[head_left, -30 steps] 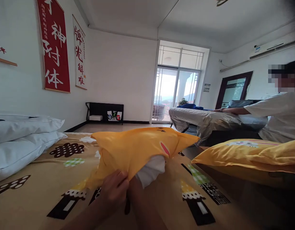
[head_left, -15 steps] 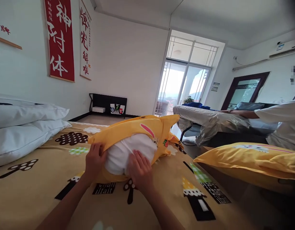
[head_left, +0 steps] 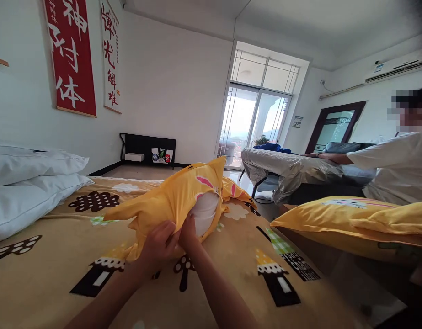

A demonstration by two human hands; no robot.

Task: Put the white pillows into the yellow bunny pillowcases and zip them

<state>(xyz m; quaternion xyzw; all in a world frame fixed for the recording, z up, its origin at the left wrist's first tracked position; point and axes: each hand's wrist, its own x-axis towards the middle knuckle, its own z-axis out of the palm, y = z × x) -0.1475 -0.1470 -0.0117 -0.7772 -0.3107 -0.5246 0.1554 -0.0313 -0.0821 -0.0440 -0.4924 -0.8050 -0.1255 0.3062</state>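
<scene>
A yellow pillowcase (head_left: 162, 194) with a rabbit print lies on the bed, partly drawn over a white pillow (head_left: 206, 214). The pillow's white side shows through the opening on the right. My left hand (head_left: 160, 240) is closed on the near edge of the pillowcase, its fingers bunching the cloth. Right beside it, my right hand (head_left: 188, 234) reaches into the opening against the white pillow. Its fingers are hidden by the cloth and the pillow.
White pillows (head_left: 32, 196) are stacked at the left. A filled yellow pillow (head_left: 348, 224) sits at the right, beyond the edge of the tan patterned bedspread (head_left: 227, 269). Behind it, a person in a white shirt (head_left: 406, 164) sits by a plastic-covered table (head_left: 275, 162).
The pillowcase now covers more of the white pillow, its opening shifted right. My left hand moved right and closer to my right hand, which went into the opening. The view turned slightly right.
</scene>
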